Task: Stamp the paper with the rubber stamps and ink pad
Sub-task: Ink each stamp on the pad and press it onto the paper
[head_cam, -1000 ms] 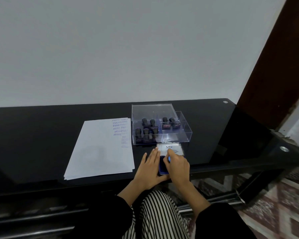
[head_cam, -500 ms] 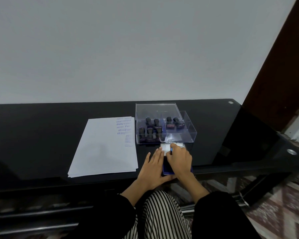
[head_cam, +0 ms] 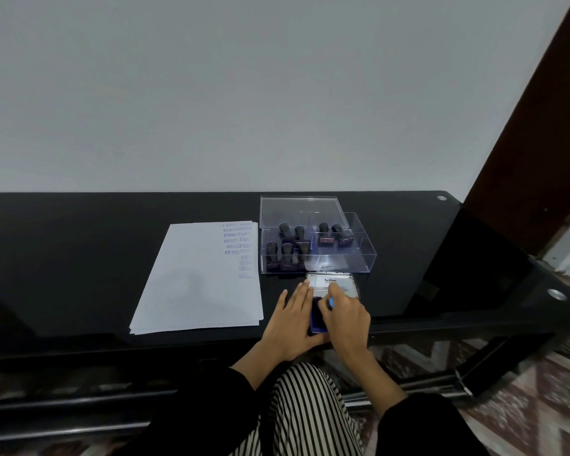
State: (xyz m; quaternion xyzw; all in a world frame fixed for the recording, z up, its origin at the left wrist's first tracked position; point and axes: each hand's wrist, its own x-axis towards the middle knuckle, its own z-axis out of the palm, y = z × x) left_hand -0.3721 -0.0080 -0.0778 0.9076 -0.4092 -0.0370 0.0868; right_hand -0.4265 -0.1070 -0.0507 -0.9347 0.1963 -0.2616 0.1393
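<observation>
An open ink pad (head_cam: 316,320) with a dark blue surface lies near the table's front edge, its labelled lid (head_cam: 341,284) folded back. My right hand (head_cam: 346,319) is curled over the pad, pinching a small rubber stamp (head_cam: 331,302) of which only a blue bit shows. My left hand (head_cam: 290,320) lies flat with straight fingers along the pad's left edge. A stack of white paper (head_cam: 195,287) lies to the left, with blue stamp prints down its right margin.
A clear plastic box (head_cam: 362,258) behind the pad holds several black-handled stamps (head_cam: 287,250); its lid stands open at the back. The black glass table (head_cam: 79,258) ends at a dark post on the right. My striped lap is below the front edge.
My right hand moved a little toward the pad's lid and then back over the ink surface. My left hand stayed beside the pad.
</observation>
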